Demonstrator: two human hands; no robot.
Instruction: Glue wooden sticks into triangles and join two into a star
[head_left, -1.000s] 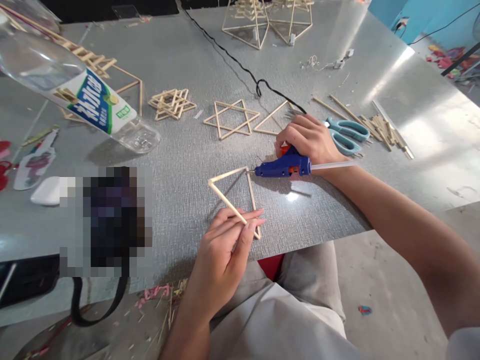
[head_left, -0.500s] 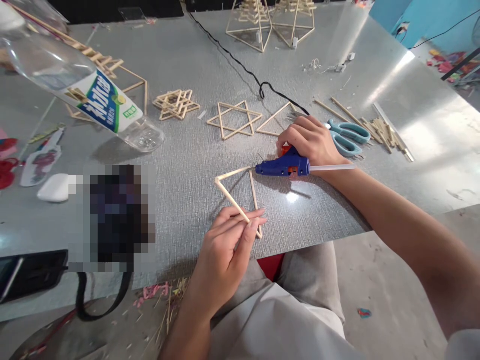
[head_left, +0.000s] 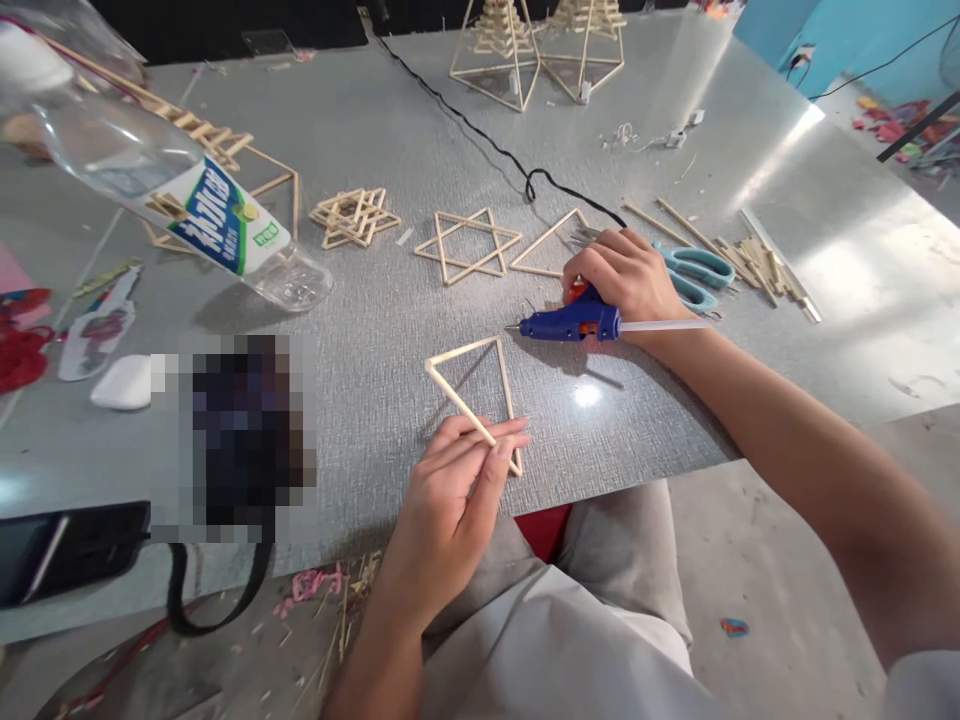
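Observation:
Near the table's front edge, my left hand (head_left: 459,482) pinches a triangle of thin wooden sticks (head_left: 459,402) between thumb and fingers. Its far corners rise toward the middle of the view. My right hand (head_left: 624,275) is wrapped round the handle of a blue hot glue gun (head_left: 566,324), with a clear glue stick (head_left: 664,324) jutting from its back. The gun's metal nozzle points left, a short gap away from the triangle's upper right corner. Just behind the right hand lie light-blue-handled scissors (head_left: 699,268) and another stick triangle (head_left: 551,242), partly covered.
A stick star (head_left: 468,246) and a stacked star (head_left: 355,217) lie farther back. A plastic bottle (head_left: 202,200) leans across the left. Loose sticks (head_left: 754,265) lie at right. A black cord (head_left: 465,125) crosses the table. Taller stick frames (head_left: 499,70) stand at the back.
The glue gun's nozzle has drawn back to the right, off the triangle's corner it was touching. My left hand still holds the triangle in nearly the same place.

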